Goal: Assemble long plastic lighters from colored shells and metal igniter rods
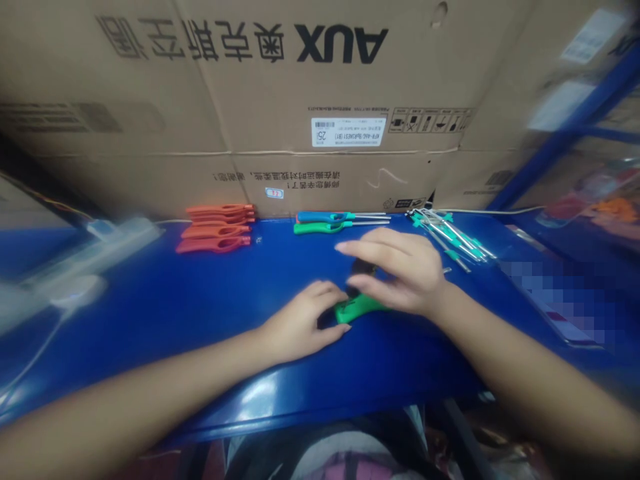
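Observation:
A green lighter handle [361, 308] lies on the blue table between my hands. My left hand [300, 320] has its fingertips on one side of the handle's end and its thumb on the other. My right hand [400, 267] is curled above the handle, its index finger and thumb around a dark, stubby object [361, 270]. That object is mostly covered by the fingers, so its kind does not show. The right-hand fingers also hide the handle's far end.
Several red-orange lighter handles [216, 231] lie at the back left. Lighters with metal tubes [325, 227] lie at back centre, loose metal tubes with teal parts [457, 243] to their right. A white device with a cable [80, 290] is at left. Cardboard [250, 127] walls the back.

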Demonstrator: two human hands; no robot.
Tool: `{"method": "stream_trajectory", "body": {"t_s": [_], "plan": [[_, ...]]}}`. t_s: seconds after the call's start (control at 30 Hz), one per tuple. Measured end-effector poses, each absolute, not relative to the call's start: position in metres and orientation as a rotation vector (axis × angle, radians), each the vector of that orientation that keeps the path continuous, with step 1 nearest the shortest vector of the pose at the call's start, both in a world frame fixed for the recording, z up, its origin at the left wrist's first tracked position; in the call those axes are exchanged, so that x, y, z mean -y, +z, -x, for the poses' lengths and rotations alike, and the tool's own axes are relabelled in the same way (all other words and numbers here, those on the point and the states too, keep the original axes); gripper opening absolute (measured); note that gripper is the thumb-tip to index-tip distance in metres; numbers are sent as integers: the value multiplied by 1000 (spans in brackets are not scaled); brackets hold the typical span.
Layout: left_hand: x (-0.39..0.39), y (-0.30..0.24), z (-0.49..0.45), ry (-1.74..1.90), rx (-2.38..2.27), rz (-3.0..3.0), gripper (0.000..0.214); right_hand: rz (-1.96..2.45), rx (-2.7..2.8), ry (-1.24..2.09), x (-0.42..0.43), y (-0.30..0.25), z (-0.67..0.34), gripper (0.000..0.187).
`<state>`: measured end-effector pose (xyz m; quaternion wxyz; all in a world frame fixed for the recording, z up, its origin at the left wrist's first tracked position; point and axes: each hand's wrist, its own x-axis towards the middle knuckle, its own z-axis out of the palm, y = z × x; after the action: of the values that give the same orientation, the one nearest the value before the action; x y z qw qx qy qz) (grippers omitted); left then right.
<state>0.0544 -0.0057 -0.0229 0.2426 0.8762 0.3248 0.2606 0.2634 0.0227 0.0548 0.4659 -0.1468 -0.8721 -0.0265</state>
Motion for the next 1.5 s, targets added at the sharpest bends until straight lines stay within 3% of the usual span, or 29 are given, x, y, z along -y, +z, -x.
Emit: {"method": "stream_trajectory", "body": {"t_s": [0.1, 0.17, 0.37, 0.5, 0.57, 0.63, 0.73, 0.8, 0.87, 0.93, 1.0, 1.07, 1.13, 1.3, 1.4, 1.5], "plan": [[6, -22, -55, 707, -898, -2393, 36, 415, 2202, 299, -20, 56, -261, 35], [6, -22, -55, 710, -900, -2388, 35, 432, 2183, 438, -19, 55, -259, 33], [5, -24, -54, 718, -888, -2389, 34, 394, 2108, -104, -25, 52, -262, 20], [5, -24, -54, 710, -897, -2392, 35, 378, 2172, 266, -21, 58, -261, 33], [5, -24, -54, 703, -896, -2389, 33, 379, 2163, 401, -19, 58, -259, 28], [5, -24, -54, 702, -891, -2391, 33, 386, 2126, 276, -20, 57, -259, 20], [5, -24, -55, 707, -887, -2394, 34, 366, 2089, -76, -20, 55, -261, 22], [5, -23, -55, 701, -896, -2390, 35, 361, 2124, -23, -19, 56, -261, 26], [5, -22, -55, 688, -909, -2384, 34, 375, 2165, 236, -18, 58, -260, 33], [5, -22, -55, 682, -906, -2386, 33, 381, 2157, 382, -18, 58, -259, 29], [5, -23, -54, 687, -895, -2386, 33, 384, 2117, 243, -20, 56, -260, 21], [5, -23, -54, 698, -892, -2381, 35, 371, 2088, -12, -23, 55, -262, 22], [5, -23, -54, 702, -899, -2378, 36, 353, 2117, -67, -23, 55, -263, 25], [5, -22, -55, 693, -906, -2389, 31, 343, 2194, 504, -19, 58, -260, 32], [5, -23, -54, 692, -902, -2394, 31, 350, 2146, 249, -20, 58, -260, 20], [5, -23, -54, 689, -901, -2386, 35, 356, 2124, -85, -20, 57, -262, 22]]}}
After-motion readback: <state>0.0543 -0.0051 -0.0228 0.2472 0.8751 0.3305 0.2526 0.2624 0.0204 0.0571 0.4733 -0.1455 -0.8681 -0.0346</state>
